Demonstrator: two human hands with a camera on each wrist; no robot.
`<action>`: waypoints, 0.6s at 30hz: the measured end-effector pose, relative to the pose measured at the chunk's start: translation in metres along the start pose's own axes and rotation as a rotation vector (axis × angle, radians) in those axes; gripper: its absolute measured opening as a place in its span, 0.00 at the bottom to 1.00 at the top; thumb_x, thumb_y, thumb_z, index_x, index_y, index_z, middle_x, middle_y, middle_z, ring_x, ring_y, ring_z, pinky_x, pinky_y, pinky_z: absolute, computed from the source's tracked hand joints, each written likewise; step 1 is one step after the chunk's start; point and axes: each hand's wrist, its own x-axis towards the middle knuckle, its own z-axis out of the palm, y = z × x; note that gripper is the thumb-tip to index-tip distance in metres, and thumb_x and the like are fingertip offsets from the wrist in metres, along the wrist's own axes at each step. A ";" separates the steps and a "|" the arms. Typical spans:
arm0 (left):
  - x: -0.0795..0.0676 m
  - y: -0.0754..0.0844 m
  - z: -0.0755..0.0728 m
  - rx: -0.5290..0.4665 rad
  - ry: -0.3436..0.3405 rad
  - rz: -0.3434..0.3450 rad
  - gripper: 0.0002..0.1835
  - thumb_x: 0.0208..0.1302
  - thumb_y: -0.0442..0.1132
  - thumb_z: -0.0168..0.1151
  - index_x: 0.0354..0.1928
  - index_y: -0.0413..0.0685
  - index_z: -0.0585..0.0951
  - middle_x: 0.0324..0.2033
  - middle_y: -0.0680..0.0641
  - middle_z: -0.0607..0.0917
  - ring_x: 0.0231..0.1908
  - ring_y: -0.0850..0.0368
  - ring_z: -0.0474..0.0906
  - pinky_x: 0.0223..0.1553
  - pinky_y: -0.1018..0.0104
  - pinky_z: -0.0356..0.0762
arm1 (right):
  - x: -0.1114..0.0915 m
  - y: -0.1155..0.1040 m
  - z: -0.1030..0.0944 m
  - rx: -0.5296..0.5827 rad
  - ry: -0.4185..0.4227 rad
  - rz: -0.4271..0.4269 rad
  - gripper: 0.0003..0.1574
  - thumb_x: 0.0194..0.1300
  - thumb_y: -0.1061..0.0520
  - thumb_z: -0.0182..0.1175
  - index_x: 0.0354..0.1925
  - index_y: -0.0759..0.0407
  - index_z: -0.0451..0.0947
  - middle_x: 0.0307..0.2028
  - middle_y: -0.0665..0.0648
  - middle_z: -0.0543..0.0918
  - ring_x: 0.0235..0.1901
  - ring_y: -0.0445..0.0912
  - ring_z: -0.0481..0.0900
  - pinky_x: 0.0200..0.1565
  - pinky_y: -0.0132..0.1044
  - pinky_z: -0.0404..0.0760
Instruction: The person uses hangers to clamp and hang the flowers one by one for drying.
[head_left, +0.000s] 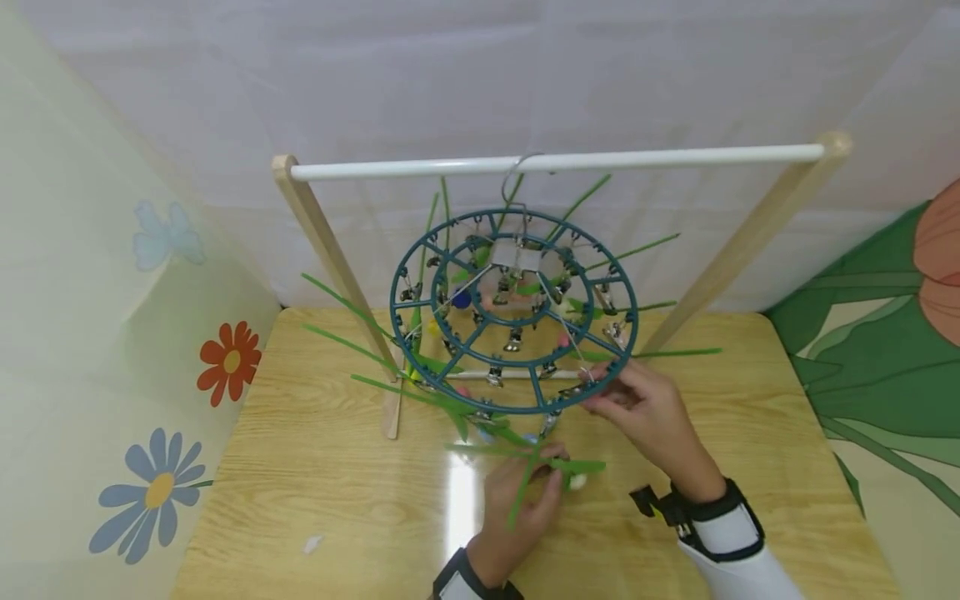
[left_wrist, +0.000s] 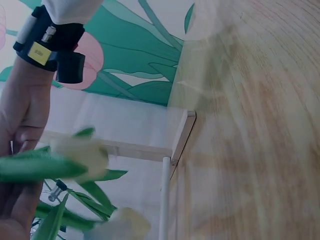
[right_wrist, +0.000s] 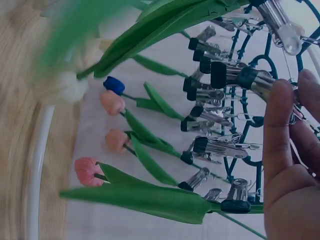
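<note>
A round teal clip hanger (head_left: 516, 310) hangs by its hook from the white rod (head_left: 558, 161) of a wooden rack. Several artificial tulips (right_wrist: 112, 102) hang from its metal clips, stems sticking out. My left hand (head_left: 546, 483) is low in front of the hanger and grips a green stem with a white tulip bud (head_left: 577, 481) (left_wrist: 80, 151). My right hand (head_left: 609, 398) is at the hanger's near rim, and its fingertips (right_wrist: 280, 117) pinch a metal clip (right_wrist: 240, 77) there.
The rack's wooden posts (head_left: 330, 250) stand on a light wooden table (head_left: 322, 467). Flower-printed walls close in on the left (head_left: 112, 333) and right (head_left: 885, 375). A small white scrap (head_left: 311, 545) lies on the table at front left.
</note>
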 end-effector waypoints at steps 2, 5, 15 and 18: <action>-0.001 -0.003 0.003 -0.001 0.033 -0.018 0.12 0.65 0.27 0.63 0.49 0.31 0.82 0.41 0.38 0.89 0.39 0.52 0.89 0.44 0.75 0.87 | -0.002 -0.002 0.004 0.010 0.000 0.015 0.25 0.47 0.82 0.71 0.44 0.69 0.83 0.40 0.60 0.86 0.35 0.33 0.86 0.33 0.29 0.89; -0.001 -0.004 0.005 -0.002 0.060 -0.100 0.11 0.66 0.26 0.62 0.49 0.33 0.81 0.44 0.37 0.89 0.42 0.50 0.89 0.45 0.74 0.88 | -0.005 -0.007 0.009 0.036 -0.020 0.044 0.22 0.49 0.81 0.71 0.43 0.69 0.82 0.38 0.60 0.86 0.34 0.34 0.87 0.32 0.30 0.89; 0.003 0.004 0.007 -0.237 0.096 -0.517 0.15 0.72 0.25 0.58 0.58 0.39 0.79 0.53 0.37 0.86 0.51 0.46 0.88 0.51 0.60 0.89 | -0.011 -0.015 0.026 0.049 -0.019 -0.005 0.23 0.45 0.80 0.73 0.41 0.68 0.84 0.35 0.62 0.87 0.34 0.33 0.85 0.32 0.26 0.87; 0.003 0.001 0.010 -0.290 0.103 -0.522 0.14 0.73 0.27 0.58 0.58 0.38 0.79 0.53 0.36 0.86 0.52 0.48 0.88 0.52 0.59 0.88 | -0.012 -0.016 0.029 0.029 0.005 -0.064 0.25 0.41 0.78 0.76 0.40 0.67 0.84 0.42 0.65 0.88 0.33 0.33 0.85 0.32 0.24 0.86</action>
